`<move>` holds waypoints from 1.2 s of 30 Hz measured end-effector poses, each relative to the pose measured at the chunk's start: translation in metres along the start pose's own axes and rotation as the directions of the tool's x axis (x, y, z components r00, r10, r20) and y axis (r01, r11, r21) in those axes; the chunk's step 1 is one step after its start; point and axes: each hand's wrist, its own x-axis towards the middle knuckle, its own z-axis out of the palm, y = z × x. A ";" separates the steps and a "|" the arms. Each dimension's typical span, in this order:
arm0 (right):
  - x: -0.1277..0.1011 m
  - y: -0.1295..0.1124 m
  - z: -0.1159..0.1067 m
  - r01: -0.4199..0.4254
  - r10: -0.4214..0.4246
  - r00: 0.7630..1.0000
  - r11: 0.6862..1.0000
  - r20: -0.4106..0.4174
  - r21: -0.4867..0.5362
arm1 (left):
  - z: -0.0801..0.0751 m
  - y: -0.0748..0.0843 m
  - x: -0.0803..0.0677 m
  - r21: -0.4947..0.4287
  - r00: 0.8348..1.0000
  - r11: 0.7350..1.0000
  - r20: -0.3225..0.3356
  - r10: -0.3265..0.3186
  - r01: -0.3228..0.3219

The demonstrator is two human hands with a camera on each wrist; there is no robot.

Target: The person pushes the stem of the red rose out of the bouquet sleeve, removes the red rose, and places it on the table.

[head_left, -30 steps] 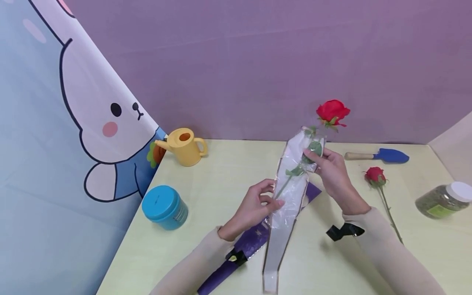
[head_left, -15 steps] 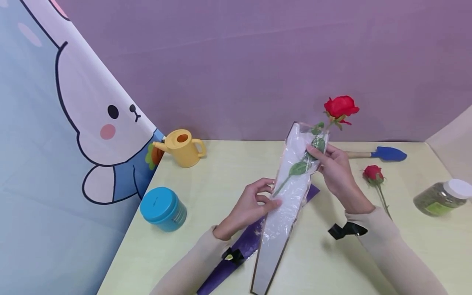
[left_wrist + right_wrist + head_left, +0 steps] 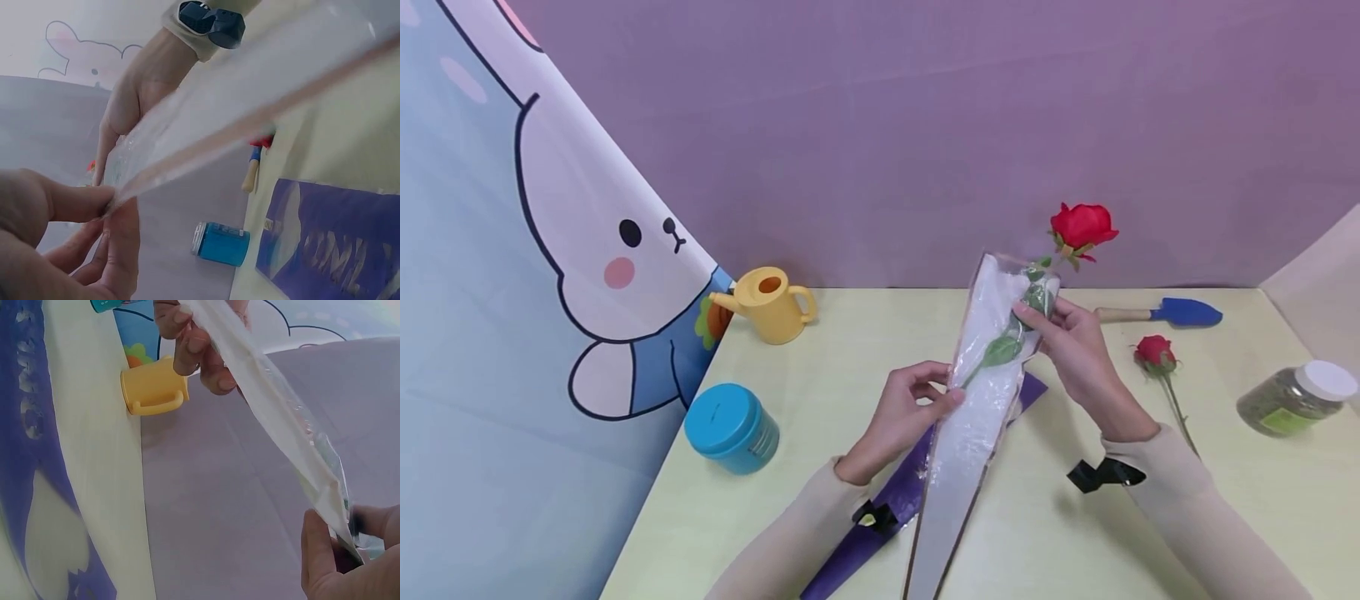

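A red rose stands with its bloom above the mouth of a white-backed clear flower sleeve; its leaves and stem show through the clear film. My right hand grips the sleeve's upper right edge, thumb in front over the leaves. Lower down, my left hand pinches the left edge between thumb and fingers, as the left wrist view also shows. The sleeve is tilted, mouth away from me, narrow end towards me. Beneath it a purple flower sleeve lies on the table, partly hidden by my left arm.
A second red rose lies on the table at the right, near a blue trowel and a tilted white-lidded jar. To the left stand a yellow watering can and a blue lidded tub. A purple backdrop rises behind.
The rose and sleeve swung slightly up and right, then back left and down. Both hands kept their hold, and the sleeve's narrow end has moved left.
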 end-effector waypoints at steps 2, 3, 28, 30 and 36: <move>0.000 -0.001 -0.001 0.006 -0.006 1.000 1.000 0.014 -0.008 | -0.001 -0.001 0.000 -0.009 1.000 1.000 -0.013 0.002 -0.002; 0.000 -0.001 -0.001 0.010 -0.010 1.000 1.000 0.025 -0.005 | -0.001 -0.001 0.000 -0.013 1.000 1.000 -0.018 -0.006 0.006; 0.021 -0.008 -0.029 0.069 -0.046 0.987 0.987 -0.156 0.145 | -0.021 -0.007 -0.008 -0.030 0.991 0.993 0.061 -0.116 0.118; 0.021 -0.009 -0.031 0.062 -0.041 0.986 0.990 -0.164 0.127 | -0.022 -0.008 -0.009 -0.025 0.991 0.992 0.064 -0.118 0.120; 0.023 -0.014 -0.035 0.066 -0.040 0.985 0.986 -0.166 0.151 | -0.027 -0.011 -0.011 -0.017 0.992 0.993 0.064 -0.112 0.114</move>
